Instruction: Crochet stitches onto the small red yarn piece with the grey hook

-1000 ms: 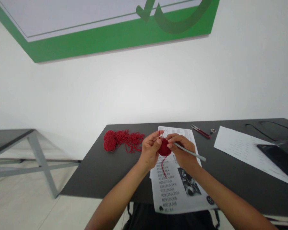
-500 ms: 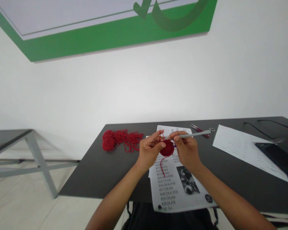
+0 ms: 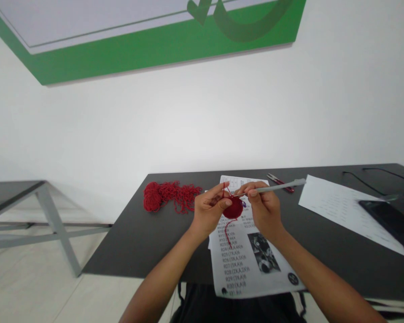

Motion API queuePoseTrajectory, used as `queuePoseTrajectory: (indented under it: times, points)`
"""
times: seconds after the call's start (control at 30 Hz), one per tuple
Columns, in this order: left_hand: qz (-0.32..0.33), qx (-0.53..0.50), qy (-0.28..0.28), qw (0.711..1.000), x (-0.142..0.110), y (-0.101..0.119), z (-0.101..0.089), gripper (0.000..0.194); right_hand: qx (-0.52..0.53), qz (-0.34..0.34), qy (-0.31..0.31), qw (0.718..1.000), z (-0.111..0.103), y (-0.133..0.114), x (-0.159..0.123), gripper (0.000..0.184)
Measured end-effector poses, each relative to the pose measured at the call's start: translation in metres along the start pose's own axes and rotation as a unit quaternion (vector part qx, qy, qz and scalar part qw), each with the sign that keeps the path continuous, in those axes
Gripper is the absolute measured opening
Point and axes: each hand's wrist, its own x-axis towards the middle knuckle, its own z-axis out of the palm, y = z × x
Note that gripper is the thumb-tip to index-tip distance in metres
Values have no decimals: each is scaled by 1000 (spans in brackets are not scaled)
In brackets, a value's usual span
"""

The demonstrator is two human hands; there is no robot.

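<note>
My left hand [image 3: 209,210] pinches a small round red crochet piece [image 3: 234,209] above a printed pattern sheet [image 3: 249,264]. A red yarn tail hangs down from the piece. My right hand [image 3: 265,209] is closed on a grey crochet hook [image 3: 278,186], whose tip is at the piece's top edge and whose handle points right. A pile of loose red yarn [image 3: 170,195] lies on the dark table [image 3: 144,242], to the left of my hands.
Small red-handled snips [image 3: 280,181] lie beyond the hook's handle. A white paper sheet [image 3: 343,208], a dark tablet [image 3: 390,222] and black cables [image 3: 363,179] sit on the right. A second table [image 3: 16,193] stands at the left across white floor.
The hook has swung from pointing down-right to lying level and pointing right, then slid a little further right. My hands and the red piece rose slightly.
</note>
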Motion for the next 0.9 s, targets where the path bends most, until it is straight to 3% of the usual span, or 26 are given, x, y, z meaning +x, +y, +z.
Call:
queuePoseTrajectory:
  times: [0.3, 0.63, 0.8, 0.9]
  points:
    - [74, 88, -4, 993, -2, 0, -4, 39, -46, -30, -11, 998, -3, -1, 0, 23]
    - [159, 207, 3, 965, -2, 8, -6, 35, -67, -91, -33, 993, -2, -2, 0, 12]
    - [196, 247, 5, 949, -4, 9, -5, 35, -94, -150, -61, 982, -5, 1, -3, 4]
    - [246, 301, -2, 921, -5, 8, -7, 34, -127, -210, -91, 965, -7, 4, -5, 13]
